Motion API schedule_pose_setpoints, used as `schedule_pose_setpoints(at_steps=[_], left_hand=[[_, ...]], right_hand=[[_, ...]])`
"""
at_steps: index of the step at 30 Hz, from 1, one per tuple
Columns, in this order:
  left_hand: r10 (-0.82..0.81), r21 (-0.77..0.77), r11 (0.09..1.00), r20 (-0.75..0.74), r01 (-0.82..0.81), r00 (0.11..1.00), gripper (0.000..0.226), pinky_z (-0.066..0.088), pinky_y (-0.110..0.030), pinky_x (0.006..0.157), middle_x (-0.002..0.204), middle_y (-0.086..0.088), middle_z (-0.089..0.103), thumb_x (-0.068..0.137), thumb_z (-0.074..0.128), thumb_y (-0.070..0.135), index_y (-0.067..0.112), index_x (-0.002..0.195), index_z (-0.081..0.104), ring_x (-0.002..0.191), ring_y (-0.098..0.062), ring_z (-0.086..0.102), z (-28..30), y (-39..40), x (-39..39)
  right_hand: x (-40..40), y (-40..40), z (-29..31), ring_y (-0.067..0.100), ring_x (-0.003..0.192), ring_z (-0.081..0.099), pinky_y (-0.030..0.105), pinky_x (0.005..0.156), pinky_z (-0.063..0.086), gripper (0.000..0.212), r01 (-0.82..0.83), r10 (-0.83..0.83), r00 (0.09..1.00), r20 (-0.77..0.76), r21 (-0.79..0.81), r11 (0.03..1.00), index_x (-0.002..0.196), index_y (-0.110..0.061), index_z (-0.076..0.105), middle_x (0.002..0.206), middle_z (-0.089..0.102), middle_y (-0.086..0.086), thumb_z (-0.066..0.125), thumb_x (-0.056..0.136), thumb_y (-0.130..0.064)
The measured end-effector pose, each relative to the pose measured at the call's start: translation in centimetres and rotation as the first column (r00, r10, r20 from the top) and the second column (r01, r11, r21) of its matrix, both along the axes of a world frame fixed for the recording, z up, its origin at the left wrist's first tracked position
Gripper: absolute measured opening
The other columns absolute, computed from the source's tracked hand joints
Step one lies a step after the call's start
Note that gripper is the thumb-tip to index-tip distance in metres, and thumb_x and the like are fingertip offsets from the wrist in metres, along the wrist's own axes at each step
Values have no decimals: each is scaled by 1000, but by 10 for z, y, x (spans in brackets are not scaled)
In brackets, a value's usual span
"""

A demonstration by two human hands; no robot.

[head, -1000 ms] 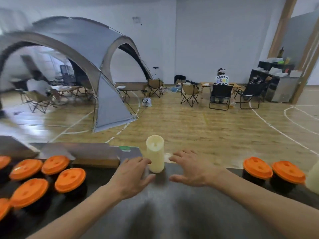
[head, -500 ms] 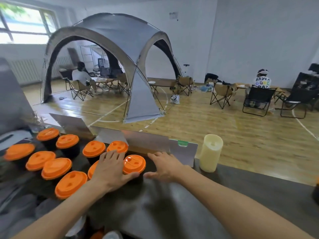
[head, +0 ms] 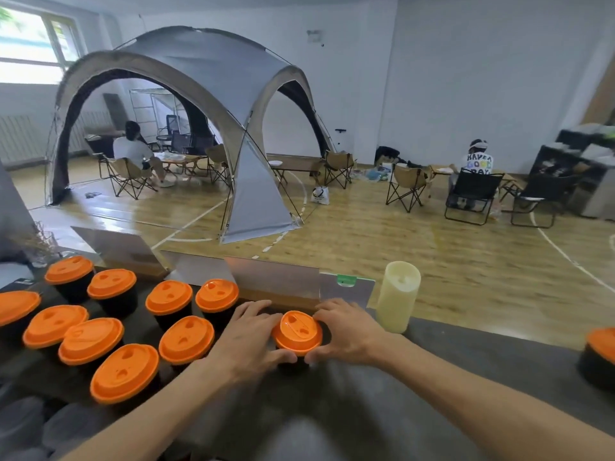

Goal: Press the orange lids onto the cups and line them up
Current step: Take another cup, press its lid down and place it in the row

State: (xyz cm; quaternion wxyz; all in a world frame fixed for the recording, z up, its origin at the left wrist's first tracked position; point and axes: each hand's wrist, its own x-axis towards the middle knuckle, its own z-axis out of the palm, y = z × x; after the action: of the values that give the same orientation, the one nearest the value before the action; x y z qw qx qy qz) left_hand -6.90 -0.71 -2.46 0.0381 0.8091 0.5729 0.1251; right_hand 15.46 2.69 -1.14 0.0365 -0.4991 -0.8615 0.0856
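Note:
A black cup with an orange lid (head: 297, 332) stands on the dark counter (head: 382, 410) between my two hands. My left hand (head: 248, 341) grips its left side, thumb curled under the lid's rim. My right hand (head: 346, 332) grips its right side in the same way. Several more black cups with orange lids (head: 186, 339) stand crowded together to the left. One further lidded cup (head: 599, 357) stands alone at the right edge of the counter.
A pale cream candle (head: 397, 296) stands just right of my right hand. Low metal card holders (head: 276, 277) run along the counter's far edge. Beyond lie a wooden floor, a grey dome tent, folding chairs and two seated people.
The view swung left, then settled. My hands left the candle, reached the cluster, and now grip one lidded cup, which stands apart to the right of the other cups.

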Motion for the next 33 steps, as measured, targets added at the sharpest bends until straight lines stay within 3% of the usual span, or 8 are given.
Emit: schedule_pose_setpoints(at_steps=[4,10,17,21,25,28,33], left_hand=[[-185,0,983,53,185,981,86,1,-25,111,152,11,42,76,58,78,35,148,38,142,-5,8,-8,5,61],[-360,-55,928,123,369,925,84,2,-27,112,154,20,32,75,62,76,47,147,29,143,-4,8,-21,10,151],[-542,-240,795,131,557,830,84,-6,-24,115,161,19,20,86,56,68,40,155,15,141,10,-1,-21,8,198],[-496,-277,809,151,518,855,99,0,-27,117,160,18,26,73,51,87,40,154,20,148,-3,11,-16,6,208],[-460,-274,828,166,489,872,96,13,-36,121,156,18,35,70,54,88,44,151,27,146,-6,19,-17,6,210],[-467,-303,811,178,500,866,94,16,-37,120,154,20,36,70,54,88,46,150,27,145,-5,21,-18,8,208],[-462,-335,798,194,501,865,94,15,-33,119,157,19,32,72,54,87,47,151,23,145,-5,19,-20,10,208]], right_hand=[[69,-30,9,16,129,44,36,108,34,87,91,-95,994,56,69,993,132,-27,56,137,56,-7,66,66,-83],[156,-87,21,15,135,40,34,113,25,86,211,-232,961,148,147,966,138,-24,53,142,54,-7,57,74,-82],[199,-121,9,15,132,42,35,111,31,80,320,-334,925,184,99,942,137,-22,54,141,55,-3,54,81,-79],[206,-122,0,12,130,43,31,110,32,79,347,-352,927,127,61,936,135,-24,55,139,56,-6,54,79,-80],[215,-116,-3,8,129,44,29,109,33,77,334,-333,942,40,5,943,135,-29,53,139,55,-10,58,77,-80],[226,-106,1,8,139,33,32,115,25,88,273,-275,961,-2,-107,956,148,-39,37,152,42,-12,62,74,-81],[237,-78,6,14,150,13,43,119,11,105,159,-135,984,121,-229,960,153,-54,4,166,13,-12,55,68,-90]])
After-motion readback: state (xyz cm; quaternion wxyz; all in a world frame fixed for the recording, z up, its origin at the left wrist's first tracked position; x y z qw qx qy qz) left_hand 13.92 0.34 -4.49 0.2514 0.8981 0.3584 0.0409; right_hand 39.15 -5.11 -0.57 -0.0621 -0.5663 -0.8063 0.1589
